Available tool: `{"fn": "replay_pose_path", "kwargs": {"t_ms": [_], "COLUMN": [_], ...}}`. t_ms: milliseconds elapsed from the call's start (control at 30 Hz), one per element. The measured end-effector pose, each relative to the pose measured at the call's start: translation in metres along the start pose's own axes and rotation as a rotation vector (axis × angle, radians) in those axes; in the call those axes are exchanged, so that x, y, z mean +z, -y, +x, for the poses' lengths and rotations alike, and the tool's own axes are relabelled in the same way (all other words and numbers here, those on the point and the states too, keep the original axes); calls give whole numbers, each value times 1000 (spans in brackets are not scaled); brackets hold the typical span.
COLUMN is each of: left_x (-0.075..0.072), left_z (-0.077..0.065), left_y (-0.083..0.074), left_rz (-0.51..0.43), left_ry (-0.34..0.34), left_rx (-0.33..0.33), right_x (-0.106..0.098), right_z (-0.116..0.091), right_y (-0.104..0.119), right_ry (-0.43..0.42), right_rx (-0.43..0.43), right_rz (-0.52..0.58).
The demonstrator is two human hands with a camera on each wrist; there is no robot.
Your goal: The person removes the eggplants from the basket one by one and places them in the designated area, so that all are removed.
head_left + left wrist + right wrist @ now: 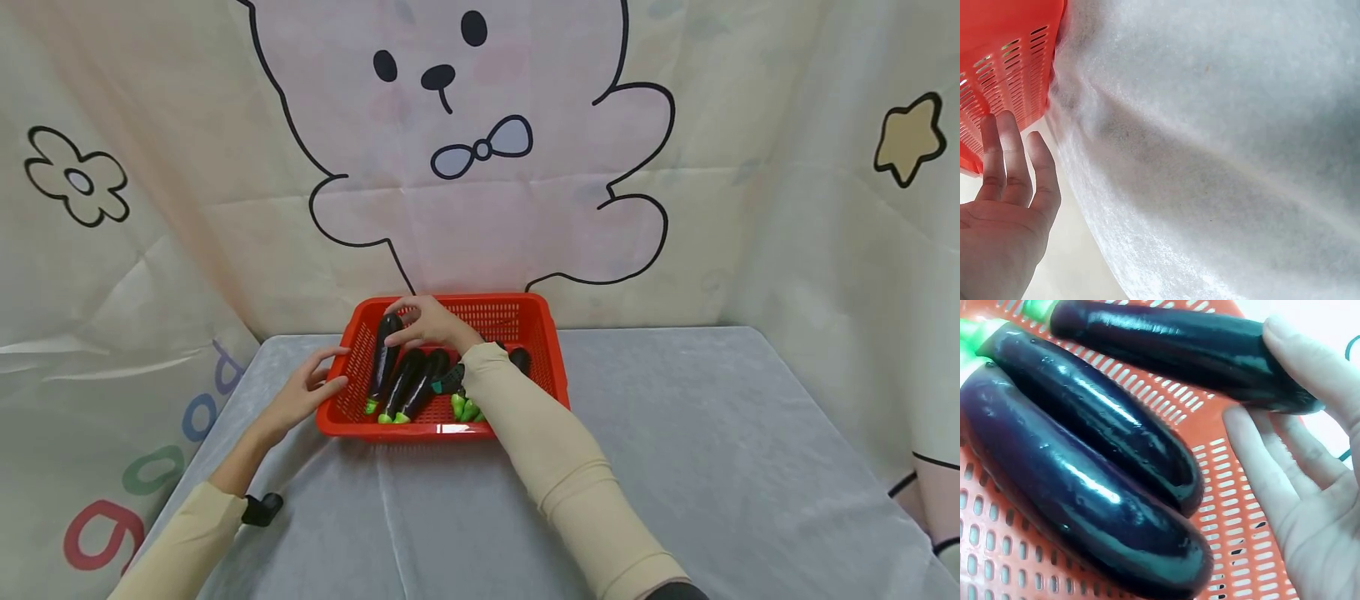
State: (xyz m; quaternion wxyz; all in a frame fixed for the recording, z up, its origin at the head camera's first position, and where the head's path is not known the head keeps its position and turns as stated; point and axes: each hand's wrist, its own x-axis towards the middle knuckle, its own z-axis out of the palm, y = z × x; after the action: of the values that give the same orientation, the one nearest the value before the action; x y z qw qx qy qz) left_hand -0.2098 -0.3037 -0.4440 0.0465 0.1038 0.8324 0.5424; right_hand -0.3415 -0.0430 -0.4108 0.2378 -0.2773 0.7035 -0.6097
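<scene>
A red perforated plastic basket (561,375) sits toward the back of the table, with several glossy dark purple eggplants inside. My right hand (431,325) reaches over it and pinches the rounded end of the leftmost eggplant (382,358). In the right wrist view the thumb lies on one side of that eggplant (1179,347) and the fingers on the other. Beside it rest two more eggplants, a slimmer one (1094,412) and a larger one (1079,481). My left hand (300,396), fingers extended, is at the basket's left side; its fingertips overlap the slotted wall (1013,81) in the left wrist view.
My right forearm (540,450) partly hides further eggplants, whose green stems (465,407) show near the basket's front. Pale grey cloth (675,433) covers the table. Behind stands a curtain (480,233) printed with a bear.
</scene>
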Motion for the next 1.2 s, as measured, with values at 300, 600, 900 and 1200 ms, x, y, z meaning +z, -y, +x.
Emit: {"fn": "replay_pose_path", "kwargs": {"t_ms": [300, 600, 900, 1200], "left_x": [5, 3, 0, 0], "left_z": [2, 6, 1, -1], "left_y": [2, -1, 0, 0], "left_rz": [-4, -26, -19, -58], "left_ry": [-3, 10, -8, -20], "left_rx": [2, 7, 14, 4], "right_x": [-20, -57, -92, -133], "right_z": [-12, -38, -75, -116], "right_y": [11, 37, 60, 63], "right_ry": [12, -33, -71, -128], "right_rx": [32, 50, -19, -38], "right_rz": [86, 137, 114, 131]}}
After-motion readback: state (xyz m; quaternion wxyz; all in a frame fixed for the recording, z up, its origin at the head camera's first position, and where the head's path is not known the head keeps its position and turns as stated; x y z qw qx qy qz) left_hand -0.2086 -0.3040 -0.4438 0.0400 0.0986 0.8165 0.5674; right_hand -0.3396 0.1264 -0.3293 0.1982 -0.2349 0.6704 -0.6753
